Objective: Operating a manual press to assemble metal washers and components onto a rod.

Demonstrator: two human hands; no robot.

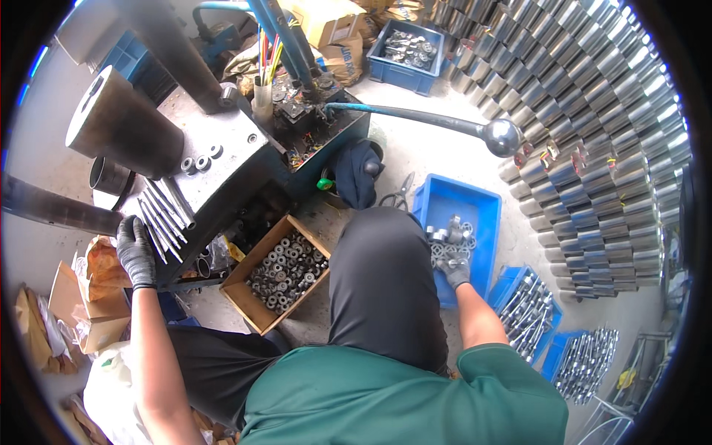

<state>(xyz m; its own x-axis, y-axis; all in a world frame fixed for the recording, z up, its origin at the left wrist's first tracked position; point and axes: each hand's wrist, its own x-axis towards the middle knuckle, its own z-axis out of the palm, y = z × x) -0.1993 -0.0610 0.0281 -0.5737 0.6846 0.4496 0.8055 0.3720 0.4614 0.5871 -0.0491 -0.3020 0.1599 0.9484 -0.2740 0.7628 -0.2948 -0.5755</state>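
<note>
My left hand (135, 254), in a grey glove, lies at the edge of the metal worktable (222, 137), its fingers stretched out. It is beside the end of a thick dark bar (63, 208) and several slim metal rods (159, 215). Reaching into a blue bin (482, 222) on my right, my gloved right hand (454, 270) has its fingers curled down among ring-shaped metal parts (461, 237). Whatever those fingers grip is hidden. On the worktable, three small metal rings (202, 162) sit near a large dark cylinder (126, 122).
A wooden box (237, 293) of small round metal parts stands left of my knee. Scissors (400, 194) lie by the blue bin. A lever with a ball end (502, 138) juts across ahead. Shiny metal tubes (586, 148) are stacked at right, with bins of rod-like parts (528, 315) below.
</note>
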